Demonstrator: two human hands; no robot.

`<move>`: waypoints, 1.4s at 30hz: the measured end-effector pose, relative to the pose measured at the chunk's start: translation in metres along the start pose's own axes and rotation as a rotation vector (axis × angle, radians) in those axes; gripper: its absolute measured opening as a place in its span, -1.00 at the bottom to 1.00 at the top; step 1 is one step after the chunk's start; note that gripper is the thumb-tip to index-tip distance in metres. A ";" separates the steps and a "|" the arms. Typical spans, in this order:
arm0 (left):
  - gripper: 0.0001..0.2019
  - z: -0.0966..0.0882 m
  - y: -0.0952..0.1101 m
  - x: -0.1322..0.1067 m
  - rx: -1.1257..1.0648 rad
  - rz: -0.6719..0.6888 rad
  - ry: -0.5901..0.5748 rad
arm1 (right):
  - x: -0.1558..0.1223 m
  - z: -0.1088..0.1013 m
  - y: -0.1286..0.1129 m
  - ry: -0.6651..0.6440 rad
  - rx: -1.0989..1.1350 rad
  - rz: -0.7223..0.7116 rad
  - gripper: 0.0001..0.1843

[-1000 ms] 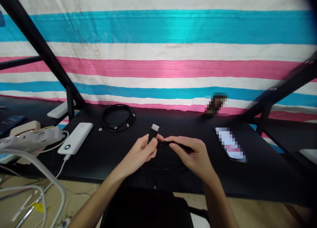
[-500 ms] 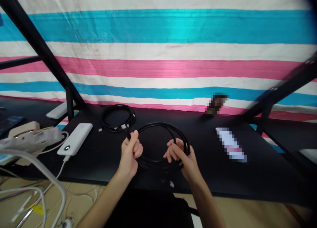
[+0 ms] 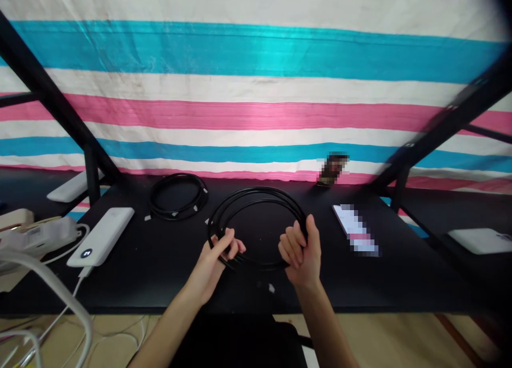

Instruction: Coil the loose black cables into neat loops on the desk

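Observation:
A black cable wound into a large coil (image 3: 256,197) is held up over the black table (image 3: 160,261). My left hand (image 3: 218,256) pinches the coil's lower left side. On the right side, my right hand (image 3: 302,250) is closed with its fingers curled round the strands. A silver plug end (image 3: 271,288) hangs below the coil, between my wrists. A second, smaller black cable coil (image 3: 178,196) with white ties lies flat on the table behind and to the left.
A white power bank (image 3: 102,236) with a white lead lies at the left, by a power strip (image 3: 36,234). A phone (image 3: 355,230) lies to the right. Black frame struts (image 3: 60,112) slant up on both sides. A striped cloth hangs behind.
The cable went from a short length with the plug held up between both hands to a wide coil gripped on two sides. The view shifted right.

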State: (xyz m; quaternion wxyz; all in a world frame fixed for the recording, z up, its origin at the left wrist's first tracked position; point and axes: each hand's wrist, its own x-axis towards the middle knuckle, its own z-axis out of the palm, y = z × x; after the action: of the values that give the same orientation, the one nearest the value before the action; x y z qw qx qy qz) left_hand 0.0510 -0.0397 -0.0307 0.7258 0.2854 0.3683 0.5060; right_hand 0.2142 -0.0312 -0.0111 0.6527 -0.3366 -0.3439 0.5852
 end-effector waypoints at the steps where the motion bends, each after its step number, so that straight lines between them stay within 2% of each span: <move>1: -0.66 -0.004 0.000 0.002 0.043 -0.001 0.000 | 0.000 -0.001 -0.003 0.003 -0.032 -0.048 -0.33; 3: -0.46 -0.012 -0.002 0.005 0.136 0.032 0.042 | 0.000 -0.003 -0.008 0.017 -0.102 -0.158 -0.32; 4: -0.38 -0.016 -0.001 0.007 0.205 0.098 0.096 | -0.001 -0.004 -0.010 0.038 -0.143 -0.220 -0.32; 6: -0.23 -0.020 0.003 0.008 0.414 0.355 0.253 | -0.003 -0.006 -0.014 0.112 -0.260 -0.359 -0.33; 8: -0.14 -0.018 0.013 0.006 0.673 0.697 0.385 | -0.008 -0.007 -0.017 0.211 -0.441 -0.518 -0.38; 10: -0.15 -0.010 0.026 0.002 0.872 0.948 0.399 | -0.012 -0.004 -0.019 0.256 -0.660 -0.666 -0.50; 11: -0.20 -0.005 0.033 0.000 0.927 0.994 0.357 | -0.015 -0.001 -0.020 0.235 -0.756 -0.722 -0.55; 13: -0.38 0.004 0.043 -0.003 0.947 0.959 0.207 | -0.019 0.005 -0.021 0.140 -0.886 -0.794 -0.60; 15: -0.64 0.008 0.049 -0.005 0.897 0.855 0.037 | -0.021 0.010 -0.021 0.068 -0.951 -0.843 -0.61; 17: -0.77 0.008 0.052 -0.004 0.864 0.779 -0.082 | -0.021 0.012 -0.020 0.087 -0.986 -0.894 -0.61; 20: -0.56 0.004 0.051 -0.003 0.872 0.712 -0.170 | -0.021 0.011 -0.017 0.147 -1.001 -0.937 -0.60; 23: -0.41 0.001 0.048 -0.002 0.802 0.597 -0.227 | -0.020 0.007 -0.010 0.133 -1.002 -0.938 -0.60; 26: -0.38 0.000 0.046 -0.004 0.739 0.457 -0.249 | -0.019 0.003 -0.002 0.089 -0.989 -0.941 -0.63; 28: -0.40 0.001 0.046 -0.006 0.750 0.414 -0.267 | -0.017 0.000 0.002 0.058 -0.972 -0.918 -0.64; 32: -0.54 0.007 0.047 -0.009 0.793 0.363 -0.243 | -0.016 -0.004 0.004 -0.030 -0.940 -0.785 -0.67; 35: -0.59 0.010 0.043 -0.007 0.769 0.406 -0.173 | -0.015 -0.002 0.000 -0.112 -0.911 -0.649 -0.68; 39: -0.62 0.005 0.031 0.000 0.662 0.537 0.025 | -0.006 0.001 -0.011 -0.178 -0.895 -0.456 -0.65; 42: -0.57 -0.003 0.020 0.004 0.491 0.573 0.191 | 0.001 -0.004 -0.015 -0.251 -0.883 -0.205 -0.63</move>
State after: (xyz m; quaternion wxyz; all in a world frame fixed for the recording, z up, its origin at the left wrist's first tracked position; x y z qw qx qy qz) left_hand 0.0386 -0.0288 -0.0177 0.4276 0.4934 0.4497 0.6095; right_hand 0.2254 -0.0317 -0.0008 0.4547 -0.4731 -0.6677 0.3516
